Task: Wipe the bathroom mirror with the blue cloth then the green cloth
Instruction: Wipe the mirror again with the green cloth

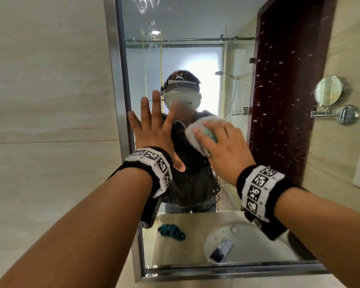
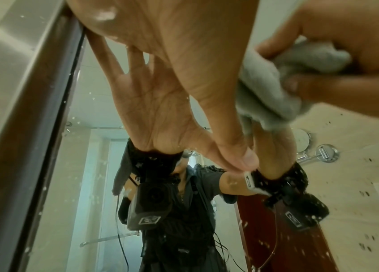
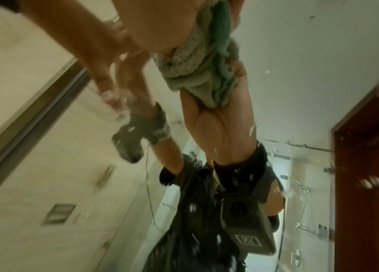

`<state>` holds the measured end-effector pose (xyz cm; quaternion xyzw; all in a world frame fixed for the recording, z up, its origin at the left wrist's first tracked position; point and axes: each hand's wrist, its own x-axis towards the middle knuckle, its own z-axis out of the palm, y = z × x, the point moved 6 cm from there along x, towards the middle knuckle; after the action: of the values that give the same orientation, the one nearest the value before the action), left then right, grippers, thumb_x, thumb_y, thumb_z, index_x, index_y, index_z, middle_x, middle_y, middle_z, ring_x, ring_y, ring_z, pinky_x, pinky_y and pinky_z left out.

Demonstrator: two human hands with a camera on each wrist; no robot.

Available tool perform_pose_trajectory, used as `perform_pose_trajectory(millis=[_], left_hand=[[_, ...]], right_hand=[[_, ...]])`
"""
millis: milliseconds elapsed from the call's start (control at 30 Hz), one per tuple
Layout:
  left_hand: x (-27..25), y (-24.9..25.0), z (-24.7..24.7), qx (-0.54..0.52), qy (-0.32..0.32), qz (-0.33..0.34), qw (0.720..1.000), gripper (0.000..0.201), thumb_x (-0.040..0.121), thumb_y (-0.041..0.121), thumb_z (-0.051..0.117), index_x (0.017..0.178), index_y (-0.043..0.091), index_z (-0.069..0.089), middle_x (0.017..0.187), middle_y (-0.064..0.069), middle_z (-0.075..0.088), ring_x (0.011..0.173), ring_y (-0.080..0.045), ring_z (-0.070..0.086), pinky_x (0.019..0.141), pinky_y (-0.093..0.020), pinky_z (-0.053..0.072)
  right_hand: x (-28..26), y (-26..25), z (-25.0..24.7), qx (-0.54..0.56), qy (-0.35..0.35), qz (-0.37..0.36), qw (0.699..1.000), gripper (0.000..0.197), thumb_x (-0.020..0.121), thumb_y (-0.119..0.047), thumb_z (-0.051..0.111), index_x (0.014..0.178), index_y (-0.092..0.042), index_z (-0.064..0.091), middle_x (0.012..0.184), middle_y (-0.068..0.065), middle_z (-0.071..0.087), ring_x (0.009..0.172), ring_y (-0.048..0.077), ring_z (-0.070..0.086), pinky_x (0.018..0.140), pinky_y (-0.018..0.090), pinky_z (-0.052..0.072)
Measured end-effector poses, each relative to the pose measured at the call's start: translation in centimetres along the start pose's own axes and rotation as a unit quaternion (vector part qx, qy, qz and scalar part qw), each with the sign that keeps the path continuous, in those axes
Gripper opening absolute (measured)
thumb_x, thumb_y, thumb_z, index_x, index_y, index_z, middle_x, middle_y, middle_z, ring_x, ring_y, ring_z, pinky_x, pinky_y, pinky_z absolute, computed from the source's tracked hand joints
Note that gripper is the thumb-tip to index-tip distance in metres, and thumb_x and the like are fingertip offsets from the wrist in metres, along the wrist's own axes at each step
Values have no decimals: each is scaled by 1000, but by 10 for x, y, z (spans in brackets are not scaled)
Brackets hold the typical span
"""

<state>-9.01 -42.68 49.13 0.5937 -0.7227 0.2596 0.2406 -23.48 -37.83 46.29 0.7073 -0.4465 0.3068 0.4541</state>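
- Right now, head view: left hand (image 1: 154,129) flat on the mirror (image 1: 206,48) near its left frame, fingers spread, holding nothing. Right hand (image 1: 220,142) presses a bunched pale grey-green cloth (image 1: 192,135) to the glass at mid-height, fingers curled over it.
- A second, darker teal cloth (image 1: 172,231) shows only as a reflection low in the mirror, lying on the counter beside the sink (image 1: 227,231); looks like the blue one, set aside.
- Progress guess: blue pass probably done, green pass underway. Droplets cover the right side over the reflected door and the top; that area is left.
- Left wrist view: left palm (image 2: 172,46) and thumb on the glass, fingers straight. Right hand (image 2: 346,60) at the right edge pinches the cloth (image 2: 265,88), thumb across it.
- Right wrist view: blurred. Cloth (image 3: 198,60) wadded between palm and glass, with a teal fold; left-hand fingers (image 3: 104,73) touch the mirror nearby. Splashes remain on the glass over the door.
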Motion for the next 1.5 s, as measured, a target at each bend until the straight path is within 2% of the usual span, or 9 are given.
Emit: perform_pose_trajectory(millis=[100, 333, 500, 600, 800, 1000, 1133, 1300, 1500], left_hand=[[0, 0, 0, 2, 2, -1, 1000, 162, 35, 77, 76, 130, 31, -46, 141, -13, -47, 133, -38, -36, 109, -65, -7], [2, -1, 2, -7, -4, 4, 1000, 162, 34, 78, 75, 126, 31, -49, 140, -13, -49, 132, -38, -38, 108, -65, -8], [2, 0, 1, -8, -2, 2, 1000, 162, 34, 78, 76, 128, 31, -48, 141, -13, -47, 133, -39, -37, 108, -65, -8], [1, -1, 1, -7, -4, 0, 1000, 162, 34, 78, 75, 125, 31, -51, 140, -13, -49, 132, -39, -38, 108, -65, -8], [1, 0, 2, -12, -5, 10, 1000, 162, 34, 79, 75, 127, 30, -50, 139, -13, -50, 131, -39, -39, 108, -66, -10], [1, 0, 1, -9, -8, 7, 1000, 161, 35, 79, 74, 127, 30, -49, 140, -14, -48, 132, -40, -37, 108, -65, -6], [1, -1, 1, -9, -8, 6, 1000, 161, 36, 79, 74, 127, 30, -49, 140, -14, -49, 131, -40, -38, 108, -65, -7], [3, -1, 3, -7, -9, 6, 1000, 162, 34, 80, 73, 126, 30, -50, 138, -14, -51, 130, -40, -39, 108, -66, -6], [2, 0, 0, -6, -3, 4, 1000, 162, 34, 81, 73, 125, 29, -51, 141, -15, -47, 132, -40, -36, 108, -66, -5]], right_hand=[[-6, -1, 4, 15, -23, -67, 997, 66, 64, -12, 77, 126, -15, 55, 123, 15, 52, 112, 36, 46, 88, 51, 47], [28, 27, -19, 20, 47, 61, 997, 67, 67, -14, 78, 129, -14, 50, 123, 17, 50, 108, 35, 44, 87, 44, 45], [2, 10, 2, 58, -19, 13, 998, 64, 70, -8, 72, 129, -19, 49, 129, 13, 46, 117, 33, 34, 80, 55, 50], [3, 14, -8, 39, -24, -19, 999, 58, 68, -9, 75, 122, -19, 57, 124, 11, 53, 114, 32, 45, 79, 51, 52], [40, 45, -44, -8, 44, 95, 994, 52, 72, -17, 72, 121, -21, 57, 124, 7, 55, 114, 32, 46, 88, 45, 35], [10, 2, -9, 55, 4, 71, 996, 63, 58, 2, 79, 116, -19, 62, 126, 3, 56, 118, 35, 44, 86, 55, 42], [15, 7, -14, 68, -16, 40, 997, 62, 64, 3, 75, 118, -22, 61, 128, 1, 54, 119, 35, 42, 88, 54, 46], [30, 30, -25, 73, 24, 103, 992, 61, 70, -1, 75, 124, -21, 55, 135, 4, 46, 118, 39, 40, 92, 48, 43], [-23, -9, 7, 59, -52, -16, 997, 73, 54, 1, 84, 120, -21, 61, 130, 6, 51, 118, 33, 36, 87, 50, 51]])
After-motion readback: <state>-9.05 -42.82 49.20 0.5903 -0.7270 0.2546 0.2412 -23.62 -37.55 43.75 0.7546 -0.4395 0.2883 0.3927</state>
